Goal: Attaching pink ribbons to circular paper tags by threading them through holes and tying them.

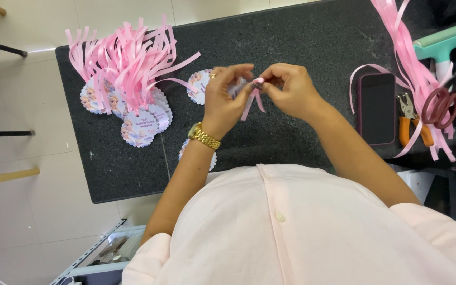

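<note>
Pink ribbons [127, 58] fan out from a heap of round scalloped paper tags [142, 124] at the left end of a dark speckled stone counter [302, 37]. The heap lies well apart from the hands. Just right of it, another round tag [198, 87] lies flat on the counter, partly hidden behind the left hand [221, 97].

The left hand is raised above the counter, with a ring on one finger and a gold watch [203, 137] at the wrist. Its fingers are closed together on a short pink ribbon piece [253, 97], whose loose ends hang down between the two hands. A further tag edge shows beneath the left wrist, near the counter's front edge.

The right hand [291, 89] meets the left at the centre of the counter, its thumb and fingertips pinched on the same ribbon piece.

Further right, a dark phone [377, 108] lies face up. Beside it lie orange-handled pliers [411, 124], then scissors with reddish handles [442, 105], overlapped by a long bundle of loose pink ribbon strips [412, 63]. A mint-green roller tool [442, 45] lies at the far right corner.
</note>
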